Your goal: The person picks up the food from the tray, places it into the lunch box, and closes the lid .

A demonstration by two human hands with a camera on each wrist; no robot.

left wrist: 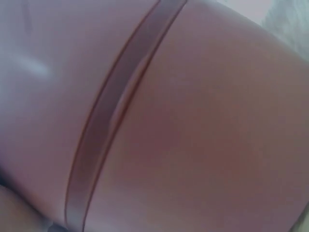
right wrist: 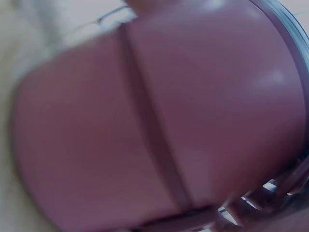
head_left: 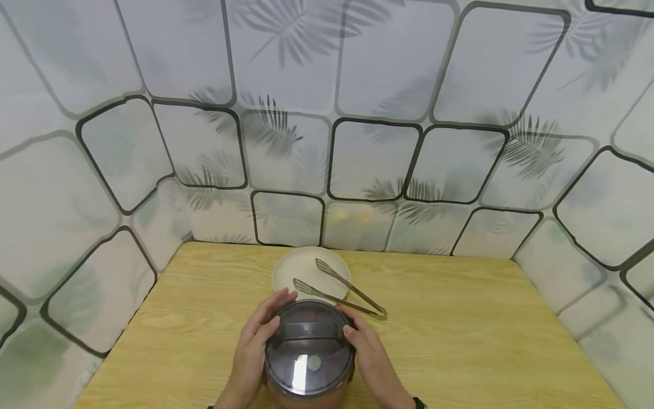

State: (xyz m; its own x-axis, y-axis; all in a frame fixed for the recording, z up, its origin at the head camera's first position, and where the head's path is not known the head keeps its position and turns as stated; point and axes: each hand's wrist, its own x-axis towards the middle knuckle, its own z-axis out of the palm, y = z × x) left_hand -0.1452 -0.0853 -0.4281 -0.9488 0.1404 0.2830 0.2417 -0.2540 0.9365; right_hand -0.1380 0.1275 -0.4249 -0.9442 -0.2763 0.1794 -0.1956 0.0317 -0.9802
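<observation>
A round lidded canister stands near the front of the table, its reddish-brown body [left wrist: 203, 121] banded by a groove that shows close up in both wrist views. On top sits a dark see-through lid [head_left: 306, 363] with a flat grey bar handle [head_left: 309, 331]. My left hand [head_left: 250, 346] holds the canister's left side, thumb at the lid's edge and fingers round the far side. My right hand [head_left: 372, 358] grips the opposite side, its thumb beside the end of the handle. That hand's fingers are partly hidden behind the canister.
Behind the canister lies a cream plate [head_left: 286, 267]. Metal tongs [head_left: 380, 313] with slotted ends rest across it, their bend on the table to the right. The wood-grain table [head_left: 460, 329] meets patterned cloth walls [head_left: 373, 159] at the back and sides.
</observation>
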